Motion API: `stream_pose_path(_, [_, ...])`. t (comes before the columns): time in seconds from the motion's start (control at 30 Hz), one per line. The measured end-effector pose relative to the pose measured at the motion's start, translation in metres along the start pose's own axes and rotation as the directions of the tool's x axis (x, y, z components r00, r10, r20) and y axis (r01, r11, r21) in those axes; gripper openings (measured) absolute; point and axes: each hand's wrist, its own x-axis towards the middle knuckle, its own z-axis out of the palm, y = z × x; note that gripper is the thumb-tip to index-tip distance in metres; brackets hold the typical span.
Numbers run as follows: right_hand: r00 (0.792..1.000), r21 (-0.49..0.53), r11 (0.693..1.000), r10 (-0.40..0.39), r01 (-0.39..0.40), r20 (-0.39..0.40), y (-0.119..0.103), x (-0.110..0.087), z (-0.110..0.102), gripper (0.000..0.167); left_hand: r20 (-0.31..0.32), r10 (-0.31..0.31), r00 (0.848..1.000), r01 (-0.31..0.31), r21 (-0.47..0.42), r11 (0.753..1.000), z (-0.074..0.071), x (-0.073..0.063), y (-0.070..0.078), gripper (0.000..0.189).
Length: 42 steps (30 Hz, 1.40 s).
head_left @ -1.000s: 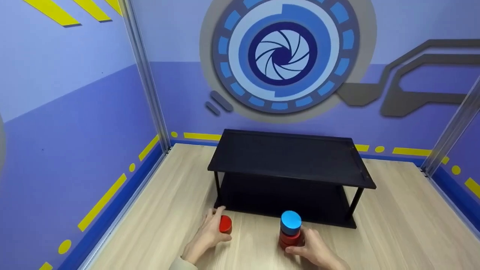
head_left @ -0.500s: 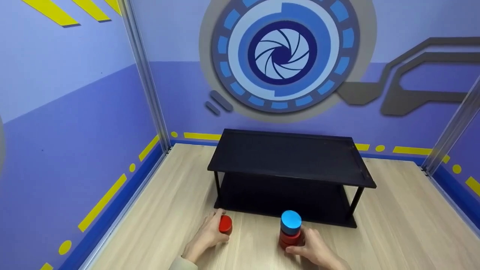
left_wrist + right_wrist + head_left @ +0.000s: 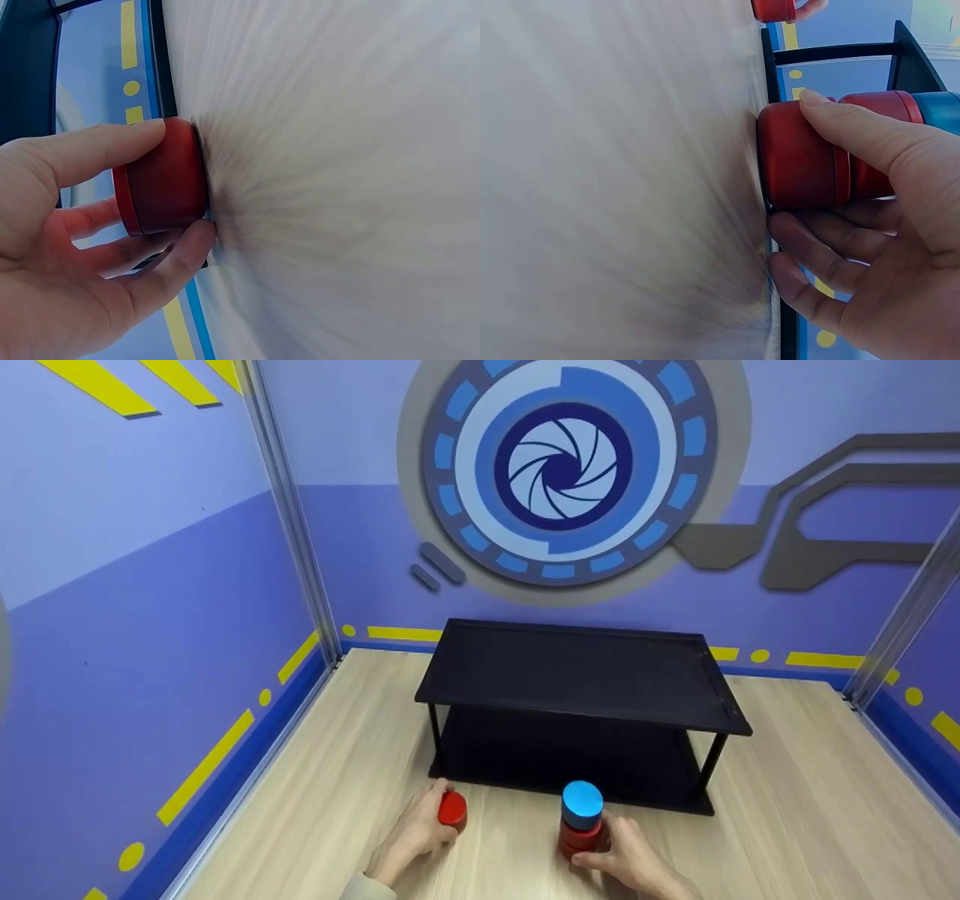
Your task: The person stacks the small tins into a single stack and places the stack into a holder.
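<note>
A small round red tin (image 3: 453,811) with a lid stands on the wooden table, left of centre. My left hand (image 3: 420,826) grips it from the left side, thumb on one side and fingers on the other, as the left wrist view shows. To the right is a stack of tins: a blue tin (image 3: 582,804) on top and two red ones below. The lowest red tin (image 3: 799,157) is at the table, and my right hand (image 3: 631,855) holds it from the right with thumb and fingers. The second red tin (image 3: 871,174) sits between it and the blue one.
A black two-tier rack (image 3: 570,675) stands just behind the tins, its lower shelf (image 3: 555,754) near the table and its upper shelf raised on thin posts. Blue patterned walls (image 3: 360,547) with metal corner posts (image 3: 289,502) enclose the wooden table (image 3: 300,780).
My left thumb and fingers have drawn in around the single red tin, which has shifted slightly to the right. The right hand and the stack have stayed in place.
</note>
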Motion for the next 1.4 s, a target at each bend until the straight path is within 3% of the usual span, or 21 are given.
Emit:
stream_pose_path(0.43, [1.0, 0.006, 1.0, 0.019, -0.019, 0.006, 0.0, 0.0, 0.001, 0.05, -0.035, 0.083, 0.996, -0.081, 0.051, 0.995, -0.001, 0.002, 0.018, 0.058])
stream_pose_path(1.0, [0.999, 0.025, 0.999, 0.032, -0.032, 0.027, -0.002, 0.0, -0.001, 0.053, -0.038, 0.108, 0.993, -0.106, 0.04, 0.994, 0.0, 0.008, 0.053, 0.058])
stream_pose_path(1.4, [0.999, 0.022, 0.999, 0.024, -0.025, 0.022, -0.001, 0.0, -0.001, 0.051, -0.106, 0.24, 0.965, -0.231, 0.087, 0.969, 0.002, 0.015, 0.08, 0.057])
